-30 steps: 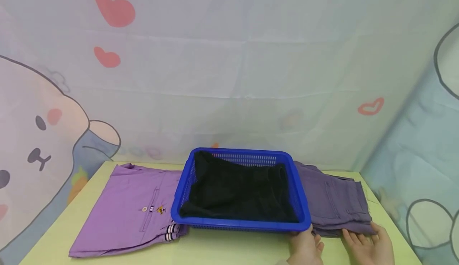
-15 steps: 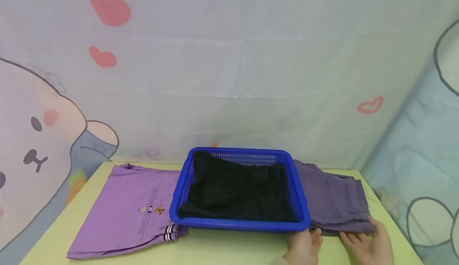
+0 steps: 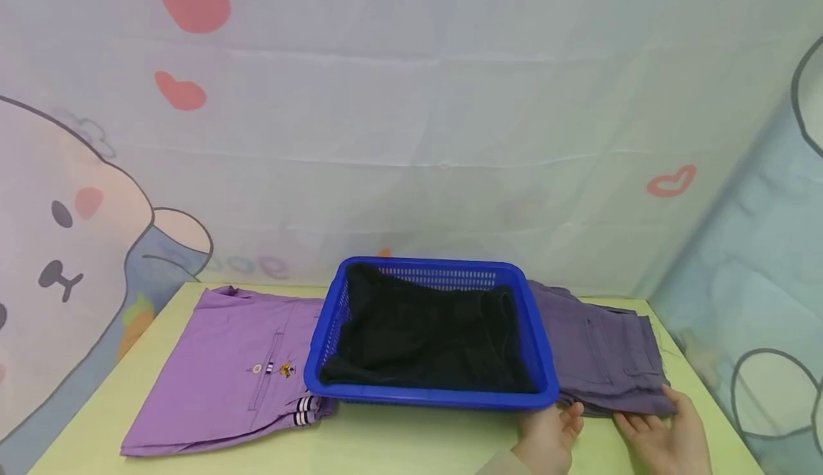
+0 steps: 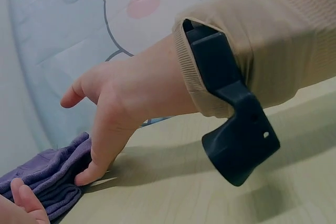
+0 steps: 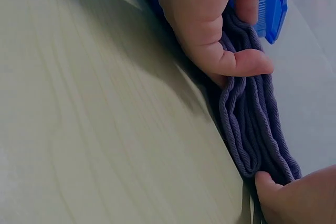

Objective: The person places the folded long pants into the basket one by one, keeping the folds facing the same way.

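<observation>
While the head view puts the grey-purple garment (image 3: 617,353) right of the blue basket (image 3: 431,397), the right wrist view bares the garment's layered edge (image 5: 242,124). My right hand (image 3: 671,445) touches it, thumb apart from fingers; whether my left hand (image 3: 546,441) grips, I cannot tell. Tabletop (image 3: 418,438) stretches leftward to the lilac garment (image 3: 218,378).

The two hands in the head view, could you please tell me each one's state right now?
Left hand: partly curled at the folded grey-purple garment; whether it grips cannot be told.
Right hand: open, thumb spread, touching the garment's front edge.
</observation>
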Action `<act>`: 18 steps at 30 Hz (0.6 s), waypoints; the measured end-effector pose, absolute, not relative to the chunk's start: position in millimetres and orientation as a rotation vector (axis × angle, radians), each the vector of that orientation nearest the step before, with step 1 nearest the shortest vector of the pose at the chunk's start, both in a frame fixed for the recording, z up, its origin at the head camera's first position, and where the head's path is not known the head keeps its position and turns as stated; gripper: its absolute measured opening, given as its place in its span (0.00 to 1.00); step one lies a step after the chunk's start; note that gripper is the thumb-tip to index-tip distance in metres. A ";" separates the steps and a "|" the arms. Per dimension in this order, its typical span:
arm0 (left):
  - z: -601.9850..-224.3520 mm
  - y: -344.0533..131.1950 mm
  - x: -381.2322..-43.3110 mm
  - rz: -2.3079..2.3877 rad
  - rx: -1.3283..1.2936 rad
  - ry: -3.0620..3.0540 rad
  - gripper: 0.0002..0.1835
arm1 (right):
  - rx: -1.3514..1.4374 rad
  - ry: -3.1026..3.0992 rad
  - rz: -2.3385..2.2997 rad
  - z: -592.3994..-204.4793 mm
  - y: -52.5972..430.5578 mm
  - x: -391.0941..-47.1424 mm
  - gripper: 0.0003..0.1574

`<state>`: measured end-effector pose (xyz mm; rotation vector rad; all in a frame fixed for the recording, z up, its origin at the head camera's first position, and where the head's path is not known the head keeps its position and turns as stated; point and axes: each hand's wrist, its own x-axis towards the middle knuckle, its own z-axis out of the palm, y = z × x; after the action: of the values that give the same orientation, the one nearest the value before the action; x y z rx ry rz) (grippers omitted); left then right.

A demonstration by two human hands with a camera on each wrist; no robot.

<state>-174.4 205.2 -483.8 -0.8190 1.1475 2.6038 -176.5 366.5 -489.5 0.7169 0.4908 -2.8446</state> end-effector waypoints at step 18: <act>-487.7 207.5 -171.4 2.506 -0.693 1.263 0.12 | 0.753 0.546 -2.839 -474.9 361.5 -176.3 0.43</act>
<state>-171.4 207.5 -487.7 -0.6932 1.2627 2.5063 -176.3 361.5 -474.9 0.7527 0.5463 -2.8390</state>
